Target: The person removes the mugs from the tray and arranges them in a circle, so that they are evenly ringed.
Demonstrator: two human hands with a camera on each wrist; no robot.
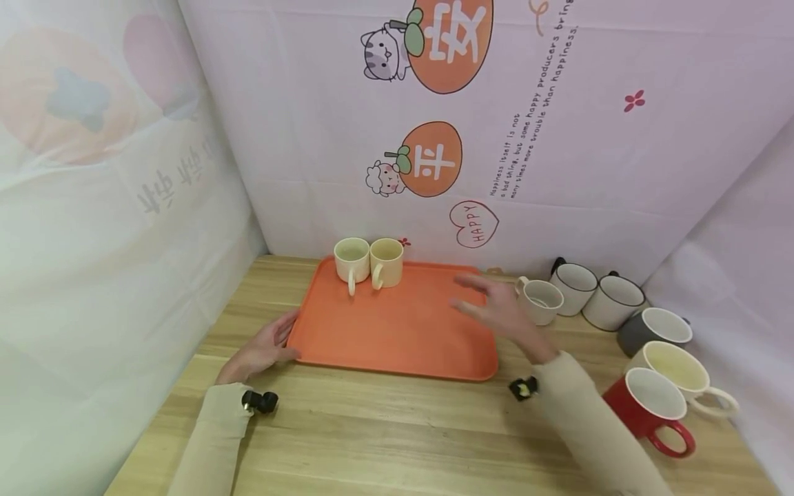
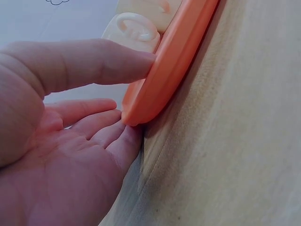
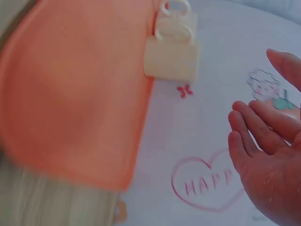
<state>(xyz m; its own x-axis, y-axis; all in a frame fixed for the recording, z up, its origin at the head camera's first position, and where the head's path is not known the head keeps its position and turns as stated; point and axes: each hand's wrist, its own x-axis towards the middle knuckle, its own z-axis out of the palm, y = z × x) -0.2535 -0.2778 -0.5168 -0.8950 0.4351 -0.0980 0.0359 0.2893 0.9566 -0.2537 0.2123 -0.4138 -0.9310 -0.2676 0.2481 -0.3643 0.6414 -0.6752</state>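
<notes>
An orange tray (image 1: 397, 331) lies on the wooden table. Two cream mugs stand side by side at its back left: a paler mug (image 1: 351, 260) and a yellower mug (image 1: 387, 263), handles toward the front. My left hand (image 1: 267, 348) is at the tray's front left corner; in the left wrist view its thumb (image 2: 108, 66) touches the rim and the straight fingers lie against the corner. Over the tray's right side hovers my right hand (image 1: 496, 310), thumb and fingers spread, holding nothing. The right wrist view also shows that hand (image 3: 268, 150) with an empty palm.
Along the right stand a small white mug (image 1: 542, 303), two black-rimmed white mugs (image 1: 614, 303), a grey mug (image 1: 651, 334), a large cream mug (image 1: 673, 368) and a red mug (image 1: 642, 406). A printed cloth (image 1: 347, 151) hangs behind the table and along both sides.
</notes>
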